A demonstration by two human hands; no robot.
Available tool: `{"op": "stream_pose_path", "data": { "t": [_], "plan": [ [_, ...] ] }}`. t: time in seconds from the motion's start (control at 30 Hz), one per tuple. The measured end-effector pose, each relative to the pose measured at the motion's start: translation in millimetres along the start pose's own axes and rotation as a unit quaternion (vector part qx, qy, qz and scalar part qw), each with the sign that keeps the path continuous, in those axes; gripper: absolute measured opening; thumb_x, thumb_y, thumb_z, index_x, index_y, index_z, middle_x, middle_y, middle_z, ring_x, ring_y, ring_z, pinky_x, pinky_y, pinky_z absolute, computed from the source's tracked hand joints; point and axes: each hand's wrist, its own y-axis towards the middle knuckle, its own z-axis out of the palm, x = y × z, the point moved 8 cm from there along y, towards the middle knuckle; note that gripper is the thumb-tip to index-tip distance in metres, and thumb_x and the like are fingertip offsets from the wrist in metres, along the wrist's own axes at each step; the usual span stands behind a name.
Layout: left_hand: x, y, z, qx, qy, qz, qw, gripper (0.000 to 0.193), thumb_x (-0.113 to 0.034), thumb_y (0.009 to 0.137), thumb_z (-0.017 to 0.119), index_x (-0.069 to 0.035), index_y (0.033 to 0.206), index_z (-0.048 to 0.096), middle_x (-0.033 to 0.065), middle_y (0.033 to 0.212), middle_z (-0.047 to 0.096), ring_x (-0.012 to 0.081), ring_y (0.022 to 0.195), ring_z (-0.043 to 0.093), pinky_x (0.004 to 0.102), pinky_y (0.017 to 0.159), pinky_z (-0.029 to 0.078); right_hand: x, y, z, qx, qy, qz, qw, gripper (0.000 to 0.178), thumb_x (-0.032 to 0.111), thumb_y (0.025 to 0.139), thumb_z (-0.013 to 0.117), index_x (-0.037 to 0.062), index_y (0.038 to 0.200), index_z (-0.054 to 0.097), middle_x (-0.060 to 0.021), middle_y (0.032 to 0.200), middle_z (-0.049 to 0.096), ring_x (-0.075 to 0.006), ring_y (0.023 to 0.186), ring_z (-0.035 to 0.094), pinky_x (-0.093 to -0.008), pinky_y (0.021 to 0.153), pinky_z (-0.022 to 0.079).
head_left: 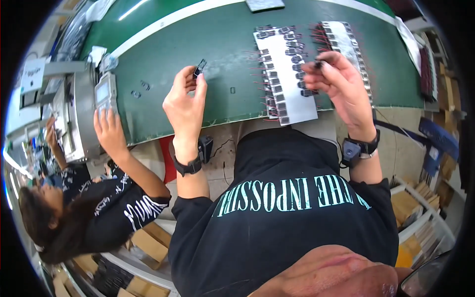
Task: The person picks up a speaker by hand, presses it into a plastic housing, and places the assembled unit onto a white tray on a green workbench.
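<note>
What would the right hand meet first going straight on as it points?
Probably the small black rectangular parts along the right edge of the leftmost long white board, though the right hand may be above them; depth is unclear.

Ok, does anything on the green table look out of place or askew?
Possibly. One small dark frame lies alone between the left hand and the white board, and two dark pieces lie near the grey device, whereas the board's parts mostly sit in rows. Damage can't be judged.
</note>
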Motion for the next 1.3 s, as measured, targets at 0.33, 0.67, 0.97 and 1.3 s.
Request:
{"op": "stream_pose_path", "data": {
  "t": [0.33, 0.67, 0.97, 1.3],
  "plan": [
    [-92, -7, 59, 0.127, -0.344, -0.019, 0.93, 0.027, -0.003, 0.087, 0.07, 0.002, 0.114, 0.066, 0.0108, 0.099, 0.072, 0.0146, 0.088, 0.07, 0.0277, 0.079, 0.058, 0, 1, 11, -0.007, -0.139, -0.091, 0.986, 0.015, 0.007, 0.095, 0.063, 0.002, 0.11, 0.064, -0.002, 0.093, 0.065, -0.0075, 0.084, 0.061, -0.0217, 0.076, 0.05],
    [-85, -13, 76, 0.2, -0.422, -0.062, 0.882, 0.031, 0.002, 0.091, 0.067, 0.004, 0.121, 0.064, 0.0102, 0.107, 0.071, 0.0129, 0.094, 0.069, 0.0243, 0.084, 0.056, -3, 4, 15, 0.011, -0.266, -0.123, 0.956, 0.013, 0.004, 0.093, 0.065, 0.001, 0.105, 0.066, 0.0003, 0.099, 0.063, -0.0041, 0.084, 0.058, -0.0191, 0.075, 0.047],
    [-80, -7, 70, 0.203, -0.391, -0.056, 0.896, 0.022, -0.002, 0.089, 0.068, 0.003, 0.111, 0.07, 0.0096, 0.096, 0.075, 0.0119, 0.089, 0.07, 0.0262, 0.079, 0.057, -31, 14, 8, 0.127, -0.179, 0.01, 0.976, 0.015, 0.007, 0.094, 0.065, 0.0, 0.107, 0.064, -0.002, 0.104, 0.06, -0.0081, 0.086, 0.059, -0.0241, 0.078, 0.05],
    [-81, -15, 83, 0.205, -0.447, -0.087, 0.867, 0.017, -0.001, 0.09, 0.067, 0.002, 0.106, 0.071, 0.0067, 0.093, 0.074, 0.0082, 0.085, 0.068, 0.0225, 0.076, 0.056, -36, 7, 3, 0.082, -0.151, -0.041, 0.984, 0.017, 0.008, 0.096, 0.063, -0.0017, 0.11, 0.062, -0.0049, 0.106, 0.064, -0.0097, 0.094, 0.062, -0.0243, 0.081, 0.051]
  ]
}}
